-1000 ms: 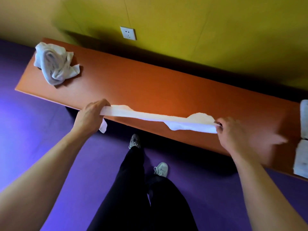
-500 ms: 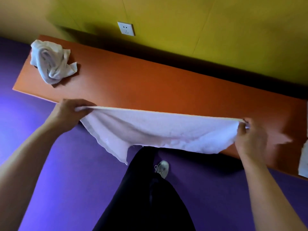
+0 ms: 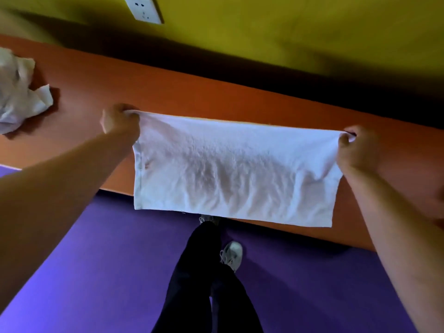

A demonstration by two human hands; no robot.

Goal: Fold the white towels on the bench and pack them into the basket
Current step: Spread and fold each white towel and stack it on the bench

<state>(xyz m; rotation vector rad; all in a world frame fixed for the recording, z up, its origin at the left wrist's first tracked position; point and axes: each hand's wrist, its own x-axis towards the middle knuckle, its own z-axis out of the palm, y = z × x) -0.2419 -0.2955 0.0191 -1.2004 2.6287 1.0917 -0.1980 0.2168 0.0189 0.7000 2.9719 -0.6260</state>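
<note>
Two corners of the towel (image 3: 234, 174) are now pinched shut, one by the left hand (image 3: 119, 122), one by the right hand (image 3: 355, 146). A second ago bunched into a strip, it is spread flat between both grips over the table (image 3: 216, 97), ready for folding. A crumpled towel (image 3: 19, 97) lies left of the left grip.

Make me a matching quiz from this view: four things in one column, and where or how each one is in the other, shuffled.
1. stretched towel
2. crumpled towel
3. wall socket
4. shoe

A. on the purple floor
B. on the yellow wall
C. held at its top corners by both hands
D. lying at the bench's left end

Pairs: 1-C, 2-D, 3-B, 4-A
</note>
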